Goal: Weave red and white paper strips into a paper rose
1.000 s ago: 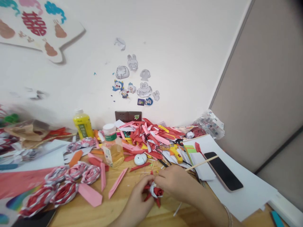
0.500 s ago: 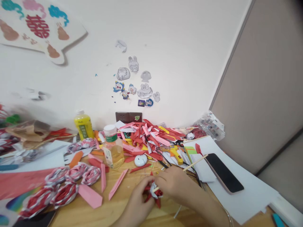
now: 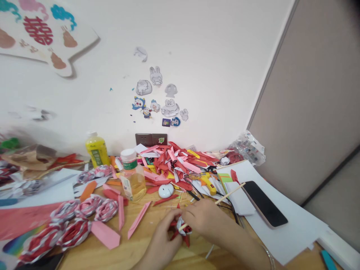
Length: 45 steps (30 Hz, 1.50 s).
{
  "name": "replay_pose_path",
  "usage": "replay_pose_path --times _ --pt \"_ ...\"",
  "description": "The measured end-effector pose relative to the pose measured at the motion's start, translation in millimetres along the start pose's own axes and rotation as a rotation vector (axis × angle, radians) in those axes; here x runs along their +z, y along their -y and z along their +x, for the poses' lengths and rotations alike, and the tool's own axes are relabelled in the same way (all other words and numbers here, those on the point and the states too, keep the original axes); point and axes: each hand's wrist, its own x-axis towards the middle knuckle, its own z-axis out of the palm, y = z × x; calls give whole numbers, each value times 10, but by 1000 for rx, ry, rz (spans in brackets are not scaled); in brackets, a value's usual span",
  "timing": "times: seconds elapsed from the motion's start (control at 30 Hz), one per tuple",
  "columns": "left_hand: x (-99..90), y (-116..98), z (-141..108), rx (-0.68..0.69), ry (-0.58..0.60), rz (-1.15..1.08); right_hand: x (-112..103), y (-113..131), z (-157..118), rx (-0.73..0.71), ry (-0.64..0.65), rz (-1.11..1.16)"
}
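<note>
Low in the middle of the head view, my left hand (image 3: 166, 234) is closed on the left side of a small red and white folded-paper piece (image 3: 184, 234) with pointed red tips. My right hand (image 3: 201, 217) is closed around a thin wooden stick (image 3: 229, 194). One end of the stick rests at the white middle of the paper piece; the other points up and right toward a phone. My right fingertips are partly hidden behind the hand, close against the paper piece. A pink folded strip (image 3: 139, 220) lies left of my hands.
Red and pink folded strips (image 3: 168, 165) are heaped by the wall. Nearby stand a jar of amber liquid (image 3: 136, 185), a yellow bottle (image 3: 97, 150), a white earbud case (image 3: 165, 191) and a yellow glue gun (image 3: 207, 182). The phone (image 3: 266, 204) lies on white paper at right.
The whole view has shifted slightly, so everything sits a little further left. Both hands keep nearly the same grip on the paper piece and the stick.
</note>
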Motion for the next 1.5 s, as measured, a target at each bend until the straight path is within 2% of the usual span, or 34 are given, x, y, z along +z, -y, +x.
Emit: replay_pose_path --times 0.37,0.87,1.5 --pt "2 -1 10 2 9 -6 -38 -1 5 10 -13 -4" --pt "-5 39 13 33 6 2 49 11 -6 7 -23 -40" --pt "0 -18 5 3 -4 0 53 17 -4 7 -5 -33"
